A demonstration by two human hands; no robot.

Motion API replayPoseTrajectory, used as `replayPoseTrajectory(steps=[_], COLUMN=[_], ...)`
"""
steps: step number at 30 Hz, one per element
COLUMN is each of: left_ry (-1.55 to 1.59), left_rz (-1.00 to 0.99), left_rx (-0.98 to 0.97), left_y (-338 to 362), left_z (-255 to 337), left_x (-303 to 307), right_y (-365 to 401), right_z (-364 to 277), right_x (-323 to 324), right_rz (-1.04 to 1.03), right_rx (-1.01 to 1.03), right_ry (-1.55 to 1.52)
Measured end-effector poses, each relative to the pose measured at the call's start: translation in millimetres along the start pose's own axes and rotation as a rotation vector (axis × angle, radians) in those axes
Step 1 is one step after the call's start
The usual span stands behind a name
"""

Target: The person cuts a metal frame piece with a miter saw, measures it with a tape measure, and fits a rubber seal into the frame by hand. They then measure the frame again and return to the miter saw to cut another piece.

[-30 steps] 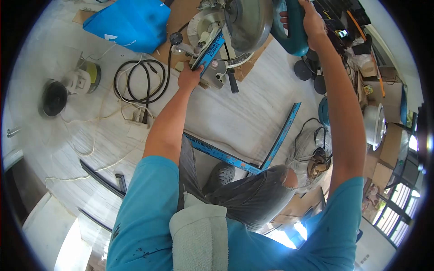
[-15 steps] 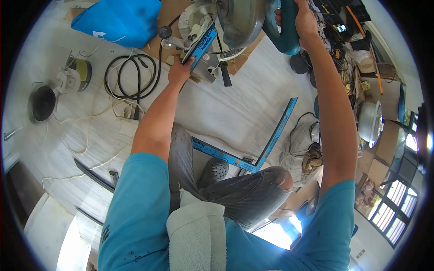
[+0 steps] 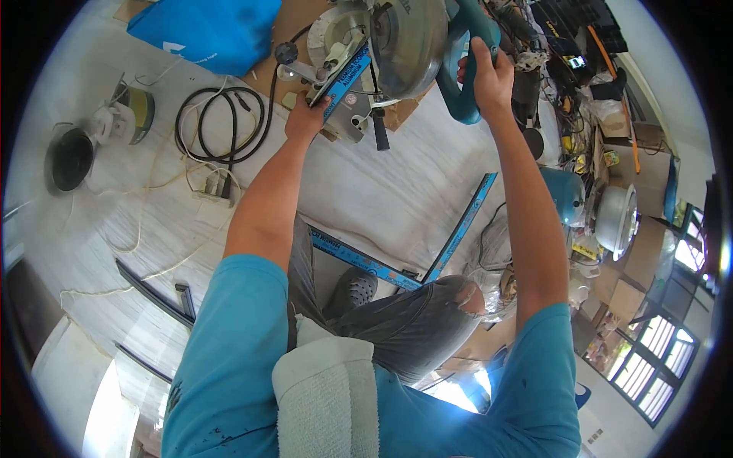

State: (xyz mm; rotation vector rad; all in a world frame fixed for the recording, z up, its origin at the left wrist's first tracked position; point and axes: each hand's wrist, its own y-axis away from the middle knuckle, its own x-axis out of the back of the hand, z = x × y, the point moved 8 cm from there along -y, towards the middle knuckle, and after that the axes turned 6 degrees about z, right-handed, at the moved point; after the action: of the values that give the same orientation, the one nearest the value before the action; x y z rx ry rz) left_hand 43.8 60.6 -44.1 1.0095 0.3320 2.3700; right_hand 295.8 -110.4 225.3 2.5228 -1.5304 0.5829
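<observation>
A miter saw (image 3: 359, 122) stands at the top of the view, its round blade guard (image 3: 408, 49) over the base. My right hand (image 3: 492, 76) is wrapped around the saw's teal loop handle (image 3: 460, 99). Across the saw base lies a short aluminum profile (image 3: 347, 82) covered in blue printed film. My left hand (image 3: 307, 118) grips the near end of that profile, close to the clamp knob (image 3: 285, 53). Between the saw and my knees, two more blue-filmed profiles (image 3: 366, 262) meet in an L shape on the floor.
A coiled black cable (image 3: 221, 126) and a blue bag (image 3: 206, 34) lie on the left. Dark profile pieces (image 3: 156, 294) rest on the floor at lower left. Tools, wires and a metal pot (image 3: 615, 217) crowd the right side. Cardboard (image 3: 401, 114) lies under the saw.
My right hand and the saw handle have come down and slightly left in view. My left hand stays on the profile. The whole view has shifted a little.
</observation>
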Motion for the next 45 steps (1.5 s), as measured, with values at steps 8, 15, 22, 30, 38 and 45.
replayPoseTrajectory(steps=[8,15,22,30,38,45], left_ry=[-0.047,-0.047,-0.033,-0.044,-0.054,-0.054], left_rz=[0.027,0.02,0.033,0.023,0.038,0.035], left_rx=[-0.033,-0.012,-0.009,0.014,0.006,0.016], left_y=[-1,1,-6,1,-1,2], left_z=[4,8,2,3,2,5], left_x=[3,7,2,3,3,4], right_y=[10,12,12,16,10,14], right_z=[13,19,9,20,11,20], right_x=[-2,-2,-3,-3,-2,-3], right_rz=[0.054,0.062,0.079,0.074,0.058,0.068], right_rx=[0.022,0.002,0.0,0.012,-0.04,-0.007], right_ry=[-0.066,-0.012,-0.064,-0.011,-0.033,-0.037])
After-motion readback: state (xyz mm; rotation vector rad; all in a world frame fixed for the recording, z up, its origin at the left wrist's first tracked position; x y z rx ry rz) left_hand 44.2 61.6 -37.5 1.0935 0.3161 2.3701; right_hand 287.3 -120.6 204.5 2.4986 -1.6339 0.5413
